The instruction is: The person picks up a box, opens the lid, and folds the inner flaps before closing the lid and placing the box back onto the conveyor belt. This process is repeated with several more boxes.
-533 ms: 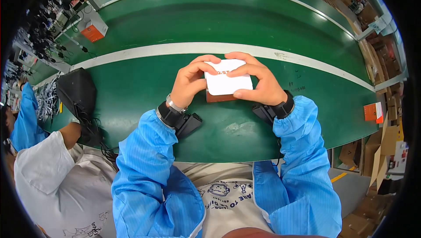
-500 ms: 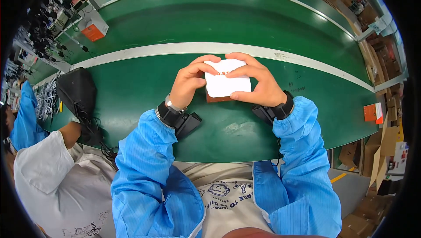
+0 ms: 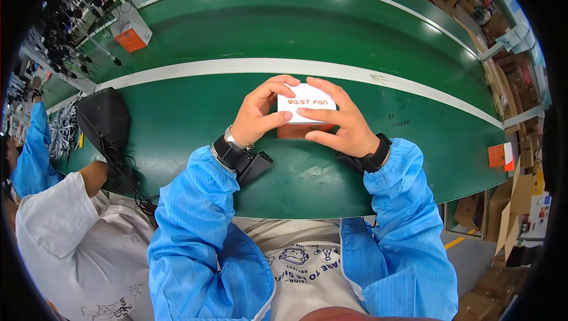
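While both hands grip, white box (image 3: pixel 306 105) (orange base), closed.

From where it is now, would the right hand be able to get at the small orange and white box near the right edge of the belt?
Probably not without letting go: the right hand grips the white and orange box, and the small box lies well off to the right.

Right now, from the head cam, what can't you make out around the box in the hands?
- White and orange box: its sides and underside, hidden by the left hand and right hand.
- Whether the box's flap is shut: fingers cover the edges.
- Small orange box at the table edge: too small and warped by the fisheye rim.
- Black bag: contents hidden.
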The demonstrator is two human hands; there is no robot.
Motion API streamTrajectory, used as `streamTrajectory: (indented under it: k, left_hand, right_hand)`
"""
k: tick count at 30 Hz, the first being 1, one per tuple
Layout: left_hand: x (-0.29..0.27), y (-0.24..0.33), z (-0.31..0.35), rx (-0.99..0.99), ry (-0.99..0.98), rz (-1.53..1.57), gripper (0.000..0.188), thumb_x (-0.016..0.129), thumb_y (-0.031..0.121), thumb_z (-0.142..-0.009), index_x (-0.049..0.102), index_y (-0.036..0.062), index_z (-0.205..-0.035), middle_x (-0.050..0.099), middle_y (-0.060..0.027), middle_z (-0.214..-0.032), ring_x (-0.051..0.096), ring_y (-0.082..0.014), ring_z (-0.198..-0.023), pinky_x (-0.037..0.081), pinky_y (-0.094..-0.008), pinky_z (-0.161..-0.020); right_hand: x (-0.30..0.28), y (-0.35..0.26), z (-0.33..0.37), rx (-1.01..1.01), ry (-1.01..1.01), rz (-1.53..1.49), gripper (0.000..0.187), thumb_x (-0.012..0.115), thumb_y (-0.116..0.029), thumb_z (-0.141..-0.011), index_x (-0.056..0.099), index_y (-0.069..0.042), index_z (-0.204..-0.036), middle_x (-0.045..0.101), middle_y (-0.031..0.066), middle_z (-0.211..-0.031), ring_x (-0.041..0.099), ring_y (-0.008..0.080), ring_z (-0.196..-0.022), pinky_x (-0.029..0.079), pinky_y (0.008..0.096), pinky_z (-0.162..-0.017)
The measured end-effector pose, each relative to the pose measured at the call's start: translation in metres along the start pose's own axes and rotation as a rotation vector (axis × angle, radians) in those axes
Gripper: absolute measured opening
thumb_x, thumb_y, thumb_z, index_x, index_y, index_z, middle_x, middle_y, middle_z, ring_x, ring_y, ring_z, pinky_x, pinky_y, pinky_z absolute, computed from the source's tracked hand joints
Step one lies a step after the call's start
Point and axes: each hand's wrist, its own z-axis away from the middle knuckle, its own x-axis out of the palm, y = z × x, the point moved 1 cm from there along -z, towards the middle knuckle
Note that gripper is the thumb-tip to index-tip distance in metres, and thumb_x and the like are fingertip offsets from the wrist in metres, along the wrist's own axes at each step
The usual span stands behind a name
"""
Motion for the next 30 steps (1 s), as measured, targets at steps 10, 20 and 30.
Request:
streamTrajectory:
  k: [10,20,30]
  left_hand:
    - [-0.040,-0.027,-0.004,-0.313,0.438,0.408,0.036,0.047,0.027,-0.084,0.043,0.0022,-0.110,0.051,-0.0123,-0.103,0.050,-0.0202,-0.093,0.042,-0.0331,-0.080]
    - [-0.046,-0.033,-0.004,-0.310,0.430,0.368,0.035,0.045,0.030,-0.085,0.045,0.0025,-0.106,0.053,-0.0108,-0.097,0.051,-0.0192,-0.088,0.043,-0.0331,-0.077]
    - [-0.063,-0.038,-0.018,-0.259,0.489,0.444,0.035,0.044,0.025,-0.086,0.040,0.0029,-0.112,0.050,-0.0125,-0.105,0.048,-0.0209,-0.098,0.041,-0.0347,-0.083]
  right_hand:
    - [-0.064,0.052,0.036,0.310,0.371,0.433,0.032,0.067,-0.005,-0.064,0.062,-0.011,-0.095,0.044,0.0129,-0.115,0.044,0.0270,-0.107,0.037,0.0338,-0.087]
    - [-0.145,0.090,0.111,0.631,0.991,1.220,0.028,0.062,-0.005,-0.069,0.058,-0.009,-0.096,0.047,0.0118,-0.109,0.044,0.0296,-0.103,0.033,0.0370,-0.091]
    - [-0.048,0.128,0.035,0.624,0.642,-0.400,0.009,0.056,-0.009,-0.079,0.055,-0.004,-0.086,0.055,0.0019,-0.083,0.051,0.0106,-0.079,0.041,0.0229,-0.072]
